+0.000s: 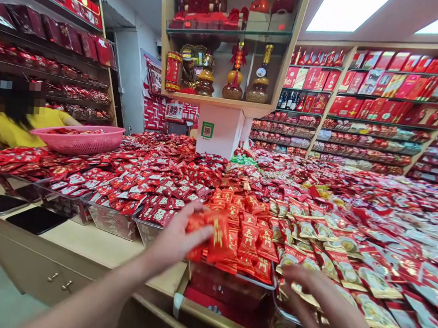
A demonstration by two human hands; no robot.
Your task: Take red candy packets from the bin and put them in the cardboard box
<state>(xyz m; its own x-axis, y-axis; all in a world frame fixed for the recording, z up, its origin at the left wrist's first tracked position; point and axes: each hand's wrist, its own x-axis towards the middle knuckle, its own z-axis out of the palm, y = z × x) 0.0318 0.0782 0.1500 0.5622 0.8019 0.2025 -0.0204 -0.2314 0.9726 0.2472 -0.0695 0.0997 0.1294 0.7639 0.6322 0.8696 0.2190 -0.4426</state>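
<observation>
My left hand (pixel 184 234) is closed around red candy packets (pixel 218 234) with gold lettering. They are slightly blurred, and I cannot tell exactly how many there are. Below them a clear bin (pixel 229 284) is heaped with more red packets (pixel 249 238) of the same kind. To the right, my right hand (pixel 325 301) hovers at the front of the cream and gold packets (pixel 343 267). Its fingers are apart and smeared by motion, with nothing visible in them.
Clear bins (pixel 113 219) full of dark red packets line the counter edge (pixel 97 245) on the left. Two black flat pads (pixel 37 219) lie there. A pink basket (pixel 81 139) stands by a person in a yellow top (pixel 15 127). A display cabinet (pixel 223 102) overhangs the heap.
</observation>
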